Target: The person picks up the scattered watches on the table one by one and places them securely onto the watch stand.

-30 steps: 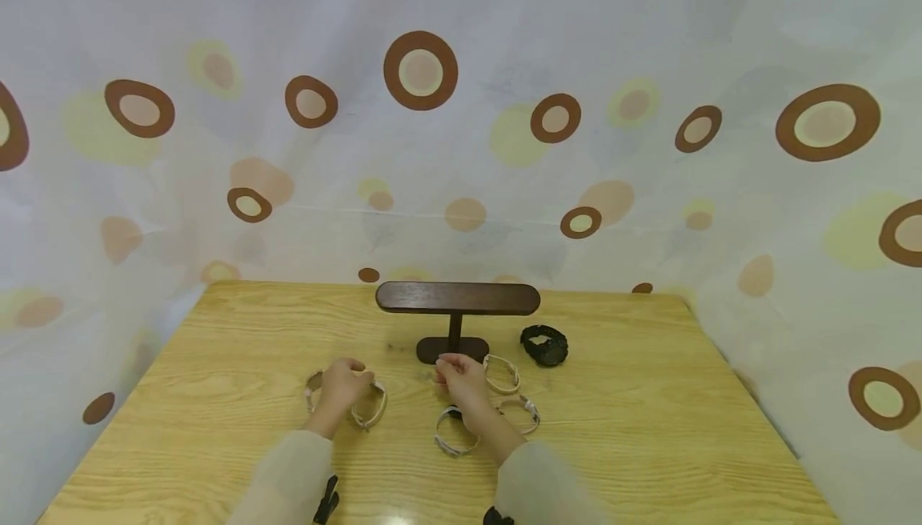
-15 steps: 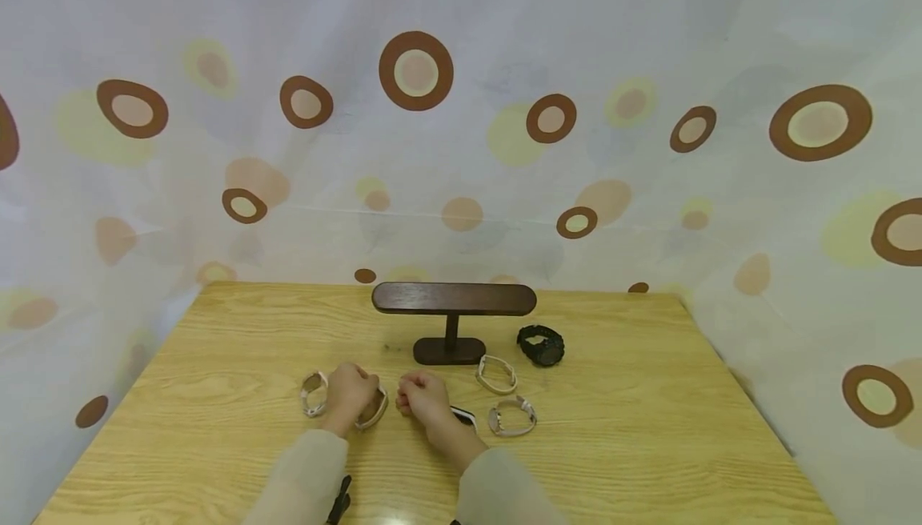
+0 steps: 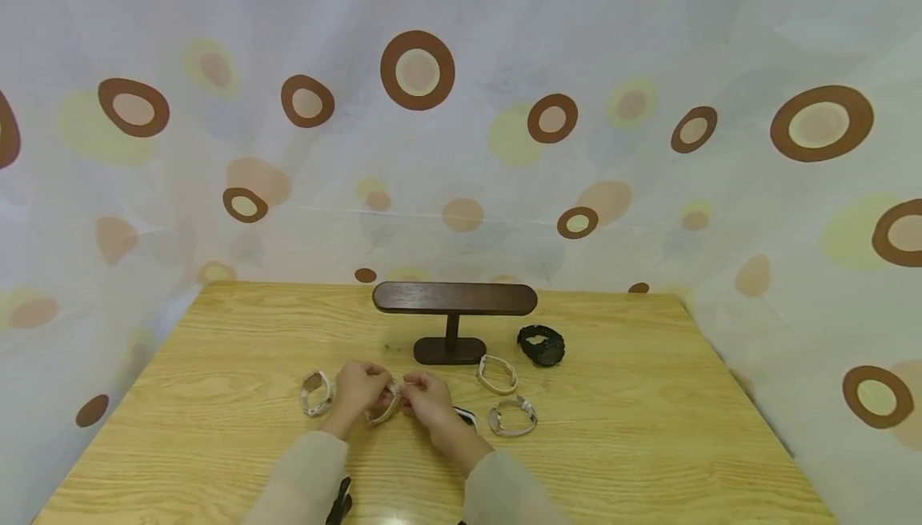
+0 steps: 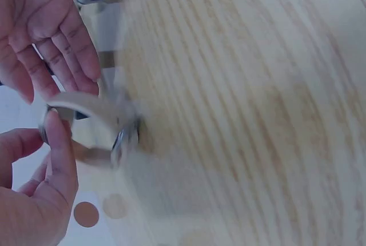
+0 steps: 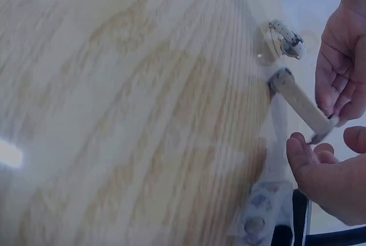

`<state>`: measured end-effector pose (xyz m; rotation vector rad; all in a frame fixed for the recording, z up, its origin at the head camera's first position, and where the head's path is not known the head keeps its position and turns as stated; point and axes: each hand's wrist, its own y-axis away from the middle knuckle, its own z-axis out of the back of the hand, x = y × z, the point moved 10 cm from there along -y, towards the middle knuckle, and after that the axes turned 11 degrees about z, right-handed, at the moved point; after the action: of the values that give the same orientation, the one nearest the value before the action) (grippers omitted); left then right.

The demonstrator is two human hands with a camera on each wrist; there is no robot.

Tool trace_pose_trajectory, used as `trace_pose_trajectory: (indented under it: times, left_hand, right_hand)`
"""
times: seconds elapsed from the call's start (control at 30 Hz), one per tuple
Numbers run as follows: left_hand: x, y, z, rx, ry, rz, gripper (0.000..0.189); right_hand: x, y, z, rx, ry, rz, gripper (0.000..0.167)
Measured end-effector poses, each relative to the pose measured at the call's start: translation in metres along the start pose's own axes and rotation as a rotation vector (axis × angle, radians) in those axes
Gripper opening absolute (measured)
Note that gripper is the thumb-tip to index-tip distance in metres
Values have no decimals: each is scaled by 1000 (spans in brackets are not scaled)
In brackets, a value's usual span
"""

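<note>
The left hand [image 3: 360, 387] pinches one end of the held watch [image 5: 300, 102] between thumb and finger, the gap closed down on it. The right hand [image 3: 430, 401] is just beside its right end, fingers loosely bent and thumb apart; I cannot tell whether its fingertips touch. The watch is between the hands, near the middle of the table [image 3: 634, 429], one end raised; whether the other end touches the wood is unclear.

To the left lies the white watch [image 3: 328, 390]. By the right forearm is the dark-faced watch [image 3: 467, 418], partly hidden; further right, the pale watch [image 3: 520, 432]. Beyond them the beige watch [image 3: 497, 386] lies near the stand [image 3: 454, 298], with the black watch [image 3: 551, 353] farther right.

It looks early: one watch is in hand, and five others lie on the table, none of them held.
</note>
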<state>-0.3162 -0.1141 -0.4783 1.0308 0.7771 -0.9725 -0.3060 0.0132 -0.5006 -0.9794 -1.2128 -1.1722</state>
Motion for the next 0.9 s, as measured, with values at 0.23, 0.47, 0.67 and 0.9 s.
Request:
trace_pose_trajectory:
  times: [0.23, 0.47, 0.67, 0.9]
  left_hand:
    - [-14, -1, -9, 100, 136, -64, 22]
    - [-26, 5, -11, 166, 145, -137, 26]
    - [-35, 12, -16, 260, 143, -192, 28]
    - [-42, 19, -23, 334, 110, -258, 29]
  right_hand:
    - [21, -6, 9, 112, 21, 168, 51]
    - [50, -6, 20, 191, 115, 391, 53]
    - [61, -2, 26, 233, 285, 467, 52]
    - [73, 7, 35, 239, 386, 550, 51]
